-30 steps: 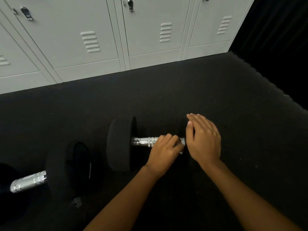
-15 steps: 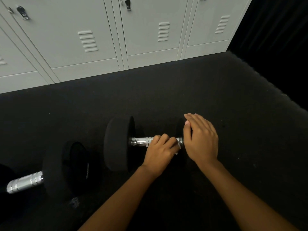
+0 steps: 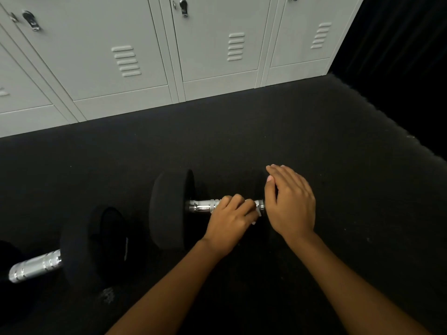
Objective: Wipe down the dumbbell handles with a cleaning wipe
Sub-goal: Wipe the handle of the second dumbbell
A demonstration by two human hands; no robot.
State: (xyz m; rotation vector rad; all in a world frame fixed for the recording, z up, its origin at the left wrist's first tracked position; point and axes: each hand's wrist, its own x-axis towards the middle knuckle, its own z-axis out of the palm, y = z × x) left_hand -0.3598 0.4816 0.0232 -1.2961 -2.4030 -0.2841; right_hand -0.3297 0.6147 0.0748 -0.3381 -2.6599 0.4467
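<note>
White wipe (image 3: pixel 258 212) has barely slid, left hand (image 3: pixel 229 221) still curling its fingers round it on the handle (image 3: pixel 202 206), right hand (image 3: pixel 290 204) flat; much handle likely unwiped.

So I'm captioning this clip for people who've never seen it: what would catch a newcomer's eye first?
The two hands at centre: the left hand curls round the chrome handle of a black dumbbell with a white wipe, while the right hand lies flat on its right end. Next, the second dumbbell at lower left and the pale grey lockers along the top.
</note>
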